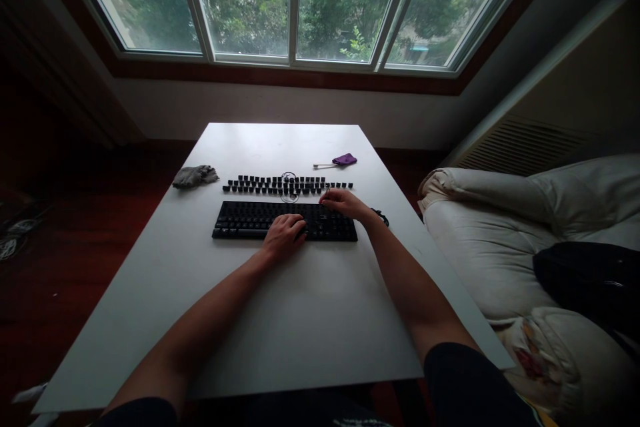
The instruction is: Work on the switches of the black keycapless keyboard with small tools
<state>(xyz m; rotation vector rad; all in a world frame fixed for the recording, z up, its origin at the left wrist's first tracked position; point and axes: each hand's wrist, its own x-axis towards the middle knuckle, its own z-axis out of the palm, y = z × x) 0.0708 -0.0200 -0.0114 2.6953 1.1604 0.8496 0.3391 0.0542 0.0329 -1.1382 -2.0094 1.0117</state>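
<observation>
A black full-size keyboard (245, 219) lies flat on the white table in front of me. My left hand (286, 233) rests across its middle, fingers laid over the keys and thumb near the front edge. Over the keyboard's right part, close to its back edge, my right hand (342, 201) is pinched. A thin, wire-like tool (327, 193), resembling a keycap puller, shows at the fingertips; most of it is hidden. Just behind the keyboard, many loose black keycaps (267, 185) stand in rows.
A grey cloth (195, 176) sits at the table's left edge. Toward the back right are a purple cloth (345, 159) and a thin stick-like brush (324, 166). A coiled black cable (381, 215) lies beside my right wrist. The white table (300, 320) stands beside a pale sofa (480, 247).
</observation>
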